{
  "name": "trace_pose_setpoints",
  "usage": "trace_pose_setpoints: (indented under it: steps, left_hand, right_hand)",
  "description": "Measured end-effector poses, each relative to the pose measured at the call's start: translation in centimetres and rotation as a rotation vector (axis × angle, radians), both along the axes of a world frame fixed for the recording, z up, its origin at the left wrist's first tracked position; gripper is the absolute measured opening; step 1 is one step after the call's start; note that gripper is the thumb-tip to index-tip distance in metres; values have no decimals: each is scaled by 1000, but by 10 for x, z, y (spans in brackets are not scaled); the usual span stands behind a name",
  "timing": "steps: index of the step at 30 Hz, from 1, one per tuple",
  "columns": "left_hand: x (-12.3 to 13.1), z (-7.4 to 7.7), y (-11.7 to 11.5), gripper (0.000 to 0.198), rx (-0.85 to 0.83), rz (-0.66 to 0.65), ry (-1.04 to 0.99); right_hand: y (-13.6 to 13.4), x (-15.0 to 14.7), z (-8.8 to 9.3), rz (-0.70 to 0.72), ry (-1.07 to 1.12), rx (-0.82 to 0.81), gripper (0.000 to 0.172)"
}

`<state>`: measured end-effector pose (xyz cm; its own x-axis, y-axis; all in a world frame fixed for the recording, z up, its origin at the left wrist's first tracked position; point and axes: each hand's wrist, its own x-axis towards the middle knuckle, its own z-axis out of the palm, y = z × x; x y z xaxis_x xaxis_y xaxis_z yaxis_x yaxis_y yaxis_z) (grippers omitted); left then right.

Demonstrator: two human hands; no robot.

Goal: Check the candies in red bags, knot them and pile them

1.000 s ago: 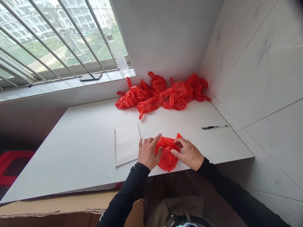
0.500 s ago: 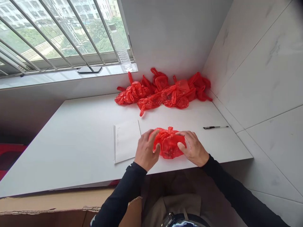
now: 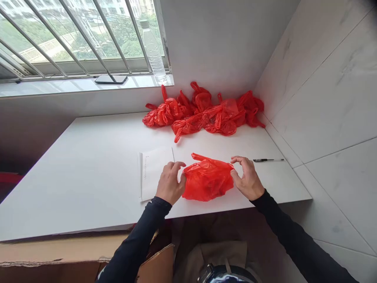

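A red plastic bag (image 3: 207, 181) lies spread out near the front edge of the white table, its mouth toward the far side and one handle sticking out at the upper left. Something darker shows faintly through the film, too blurred to name. My left hand (image 3: 171, 182) is at the bag's left edge, thumb and forefinger apart in a curve. At the right corner of the bag is my right hand (image 3: 247, 177), its thumb close to the plastic and its forefinger lifted away. Both hands look open, without a firm grip.
Several knotted red bags (image 3: 219, 116) are heaped against the back wall. A white notepad (image 3: 150, 177) lies left of my hands, a pen (image 3: 266, 160) to the right. On the windowsill are a phone (image 3: 111, 79) and a water bottle (image 3: 154, 55). A cardboard box (image 3: 59, 249) stands below the table edge.
The red bag has gone from a gathered bundle to a wider, flatter spread. My hands have moved apart, left hand leftward and right hand slightly rightward. The view has shifted slightly.
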<state>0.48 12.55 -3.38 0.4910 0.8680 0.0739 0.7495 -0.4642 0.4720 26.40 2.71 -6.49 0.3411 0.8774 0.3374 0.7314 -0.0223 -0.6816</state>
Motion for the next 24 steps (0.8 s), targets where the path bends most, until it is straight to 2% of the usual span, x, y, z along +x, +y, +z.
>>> trace_pose_setpoints:
  steps: [2, 5, 7, 9, 12, 14, 16, 17, 19, 21, 22, 24]
  left_hand:
    - [10, 1, -3, 38, 5, -28, -36]
    - [20, 0, -5, 15, -18, -41, -88]
    - [16, 1, -3, 12, -30, 21, -150]
    - [5, 6, -3, 17, -49, 121, -228]
    - [-12, 20, -10, 21, -181, 199, -356]
    - [-16, 31, -18, 22, -326, 169, -443]
    - [-12, 39, -28, 17, -446, 118, -517]
    - [-8, 42, -32, 15, -488, 97, -547]
    - [0, 46, -39, 19, -546, 68, -596]
    - [6, 47, -42, 21, -595, 70, -645]
    - [8, 47, -42, 18, -622, 83, -674]
    - [7, 45, -40, 11, -690, 123, -744]
  right_hand:
    - [6, -11, 5, 101, 9, -15, 36]
    - [16, -21, 14, 194, 23, -97, 24]
    - [16, -17, 18, 131, 108, -94, 24]
    - [9, -6, 18, -7, 258, -67, 25]
    - [-11, 9, 18, -141, 417, -66, 25]
    - [-25, 7, 24, -184, 353, 20, 25]
    - [-32, -5, 38, -184, 216, 212, 29]
    - [-33, -14, 46, -127, 146, 298, 29]
    - [-28, -30, 61, 159, 27, 333, 27]
    - [-18, -41, 67, 451, -136, 215, 29]
    - [-13, -43, 66, 528, -222, 121, 31]
    - [-9, -42, 56, 553, -355, -98, 32]
